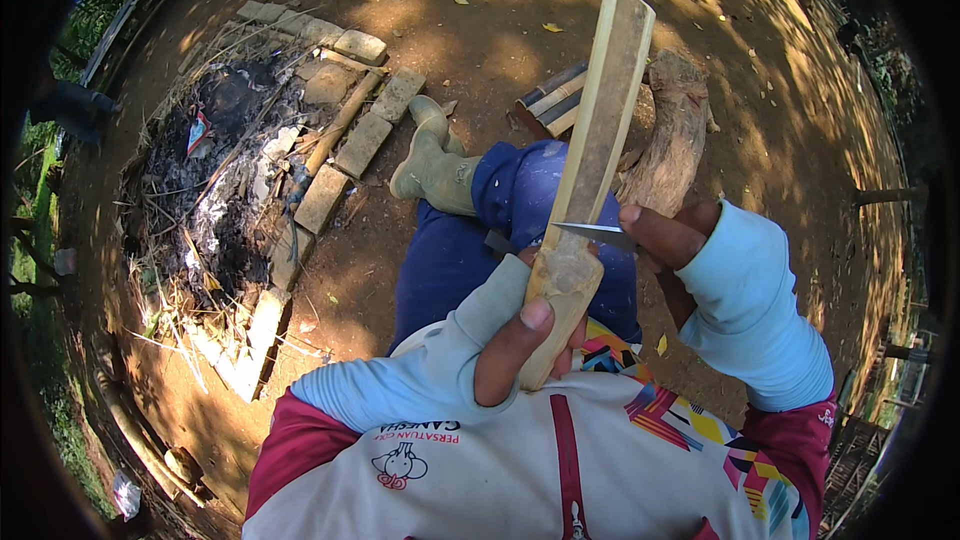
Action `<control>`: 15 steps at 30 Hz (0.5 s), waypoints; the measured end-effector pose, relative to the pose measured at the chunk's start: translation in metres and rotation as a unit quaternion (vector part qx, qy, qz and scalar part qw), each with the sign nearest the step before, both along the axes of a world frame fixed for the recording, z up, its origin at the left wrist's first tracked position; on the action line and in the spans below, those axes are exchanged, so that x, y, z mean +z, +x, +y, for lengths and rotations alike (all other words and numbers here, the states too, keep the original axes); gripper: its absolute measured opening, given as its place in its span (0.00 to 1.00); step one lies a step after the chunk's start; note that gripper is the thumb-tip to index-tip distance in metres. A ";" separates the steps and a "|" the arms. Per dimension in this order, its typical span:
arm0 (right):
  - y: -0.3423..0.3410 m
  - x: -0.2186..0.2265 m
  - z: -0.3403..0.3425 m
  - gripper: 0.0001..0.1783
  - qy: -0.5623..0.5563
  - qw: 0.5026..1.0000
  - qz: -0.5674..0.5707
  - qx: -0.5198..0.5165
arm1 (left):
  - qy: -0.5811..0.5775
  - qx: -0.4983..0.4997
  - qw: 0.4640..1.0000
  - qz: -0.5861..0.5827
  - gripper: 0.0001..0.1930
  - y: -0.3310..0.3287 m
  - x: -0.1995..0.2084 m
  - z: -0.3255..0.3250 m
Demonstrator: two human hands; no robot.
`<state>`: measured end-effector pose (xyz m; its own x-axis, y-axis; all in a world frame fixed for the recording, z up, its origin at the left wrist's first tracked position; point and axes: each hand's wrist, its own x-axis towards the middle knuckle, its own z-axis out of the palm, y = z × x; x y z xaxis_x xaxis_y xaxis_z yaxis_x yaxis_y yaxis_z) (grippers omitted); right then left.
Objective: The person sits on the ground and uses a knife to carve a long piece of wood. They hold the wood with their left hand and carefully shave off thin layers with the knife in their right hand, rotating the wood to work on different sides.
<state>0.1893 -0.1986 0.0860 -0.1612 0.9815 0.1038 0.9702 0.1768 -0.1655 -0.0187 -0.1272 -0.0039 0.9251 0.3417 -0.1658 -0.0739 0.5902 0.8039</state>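
A long, flat piece of carved wood (605, 110) slants up and away from my chest, its near end narrowing below a notched shoulder. My left hand (512, 352) is closed around that narrow end, thumb lying along the side. In my right hand (672, 245) is a knife (598, 231), gripped with the thumb near the blade. The pointed blade reaches left across the wood just above the shoulder and seems to touch it. The knife's handle is hidden by my fingers. Light blue sleeves cover both of my wrists.
A thick log (668, 135) lies beyond my right hand, beside a small stack of wood pieces (556, 98). To the left, a row of bricks (362, 145) borders an ash heap (215, 195) with burnt litter. My legs, in blue trousers (430, 270) and rubber boots (437, 180), stretch out ahead.
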 end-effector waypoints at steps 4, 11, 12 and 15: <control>0.000 -0.004 -0.001 0.26 -0.005 1.000 0.010 0.011 | -0.008 0.006 1.000 0.011 0.37 0.000 -0.003 -0.002; 0.004 0.000 0.001 0.32 0.058 0.997 0.040 -0.006 | -0.026 -0.004 1.000 0.001 0.38 -0.001 -0.007 -0.003; 0.005 0.000 0.001 0.32 0.073 0.997 0.039 -0.008 | -0.030 -0.007 0.999 0.010 0.41 -0.001 -0.009 -0.003; 0.005 0.001 0.004 0.32 0.099 0.995 0.022 -0.015 | -0.032 -0.013 0.999 0.019 0.45 -0.002 -0.013 -0.005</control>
